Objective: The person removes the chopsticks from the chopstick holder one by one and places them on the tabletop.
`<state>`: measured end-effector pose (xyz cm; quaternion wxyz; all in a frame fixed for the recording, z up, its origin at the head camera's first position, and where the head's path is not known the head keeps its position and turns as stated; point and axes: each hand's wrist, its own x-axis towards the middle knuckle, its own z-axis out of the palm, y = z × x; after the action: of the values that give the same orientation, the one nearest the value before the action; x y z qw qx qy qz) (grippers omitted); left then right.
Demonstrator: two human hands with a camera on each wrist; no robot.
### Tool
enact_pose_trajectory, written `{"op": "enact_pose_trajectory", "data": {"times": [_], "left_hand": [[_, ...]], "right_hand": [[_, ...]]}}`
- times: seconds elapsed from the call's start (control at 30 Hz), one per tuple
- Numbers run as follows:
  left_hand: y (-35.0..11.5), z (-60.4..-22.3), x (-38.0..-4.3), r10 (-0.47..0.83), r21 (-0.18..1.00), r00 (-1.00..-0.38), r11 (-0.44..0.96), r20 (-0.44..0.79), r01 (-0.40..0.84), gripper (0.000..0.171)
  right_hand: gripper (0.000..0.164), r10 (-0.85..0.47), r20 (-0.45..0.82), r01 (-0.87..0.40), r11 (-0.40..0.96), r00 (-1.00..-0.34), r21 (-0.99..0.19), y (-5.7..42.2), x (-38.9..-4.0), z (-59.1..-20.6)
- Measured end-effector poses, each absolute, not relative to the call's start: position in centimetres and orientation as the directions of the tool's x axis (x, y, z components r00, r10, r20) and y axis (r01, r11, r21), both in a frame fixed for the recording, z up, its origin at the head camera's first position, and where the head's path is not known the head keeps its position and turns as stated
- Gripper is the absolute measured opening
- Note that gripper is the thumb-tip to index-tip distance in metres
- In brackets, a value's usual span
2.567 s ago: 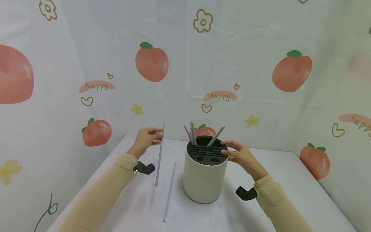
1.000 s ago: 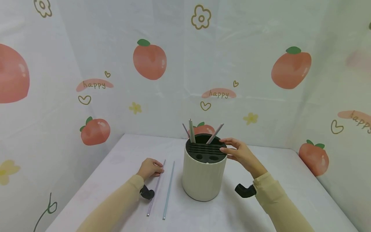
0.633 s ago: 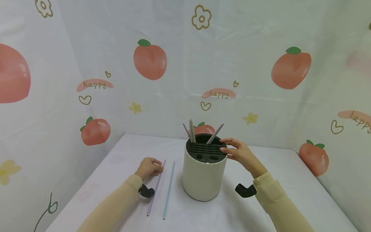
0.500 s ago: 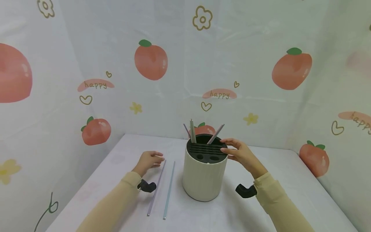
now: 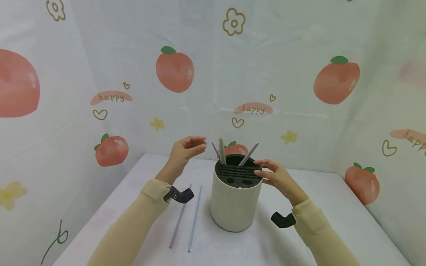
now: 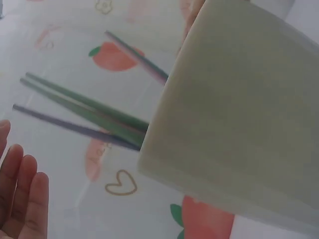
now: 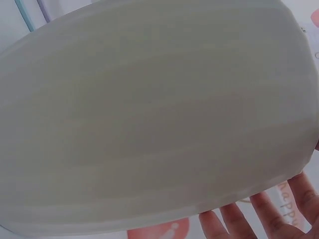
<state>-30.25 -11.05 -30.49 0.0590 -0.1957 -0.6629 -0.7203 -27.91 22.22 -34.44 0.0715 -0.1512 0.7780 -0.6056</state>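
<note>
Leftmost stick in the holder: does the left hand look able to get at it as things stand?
Probably yes: the left hand hovers close by, holding nothing, and the leftmost stick juts from the holder with nothing visible between.

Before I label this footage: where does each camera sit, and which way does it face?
Head: on the person's head, looking forward and down at the holder, table and backdrop; left hand, right hand and both sleeves show.
Left wrist: on that wrist, facing the holder and the sticks in it; left fingers show lower left, right hand partly at top.
Right wrist: on that wrist, facing the holder close up; right fingers show lower right.
Shared: head and right wrist both show the loose blue stick and purple stick.
</note>
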Motion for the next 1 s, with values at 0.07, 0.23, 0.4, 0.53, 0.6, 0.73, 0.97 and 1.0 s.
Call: {"op": "enact_pose_trajectory", "data": {"times": [0.07,0.23,0.4,0.53,0.6,0.73,0.97,1.0], "left_hand": [[-10.3,-30.3,-30.2,0.199,0.928,-0.906,-0.098,0.373,0.360,0.030],[-9.0,-30.6,-30.2,0.233,0.925,-0.896,-0.043,0.377,0.378,0.028],[-8.3,-31.4,-30.5,0.263,0.927,-0.891,-0.036,0.370,0.374,0.016],[-8.0,-31.9,-30.7,0.272,0.926,-0.888,-0.043,0.372,0.375,0.013],[-8.0,-32.1,-30.8,0.273,0.924,-0.886,-0.030,0.375,0.382,0.014],[-7.8,-32.4,-31.1,0.279,0.922,-0.886,-0.002,0.371,0.386,0.012],[-7.6,-31.5,-31.5,0.266,0.908,-0.875,-0.005,0.404,0.418,0.014],[-7.7,-31.0,-31.6,0.256,0.902,-0.869,-0.021,0.423,0.432,0.014]], "right_hand": [[0.053,-0.319,0.071,-0.148,0.225,-0.945,-0.963,22.3,-27.9,-34.5],[0.053,-0.317,0.074,-0.152,0.231,-0.946,-0.961,22.3,-27.9,-34.6],[0.052,-0.314,0.077,-0.152,0.223,-0.946,-0.963,22.3,-28.0,-34.6],[0.052,-0.316,0.078,-0.152,0.217,-0.946,-0.964,22.3,-28.0,-34.6],[0.051,-0.319,0.079,-0.153,0.215,-0.944,-0.965,22.3,-28.0,-34.6],[0.052,-0.321,0.078,-0.155,0.221,-0.944,-0.963,22.3,-27.9,-34.5],[0.052,-0.316,0.077,-0.152,0.218,-0.945,-0.964,22.3,-28.0,-34.6],[0.052,-0.316,0.077,-0.151,0.217,-0.946,-0.964,22.3,-28.0,-34.6]]}}
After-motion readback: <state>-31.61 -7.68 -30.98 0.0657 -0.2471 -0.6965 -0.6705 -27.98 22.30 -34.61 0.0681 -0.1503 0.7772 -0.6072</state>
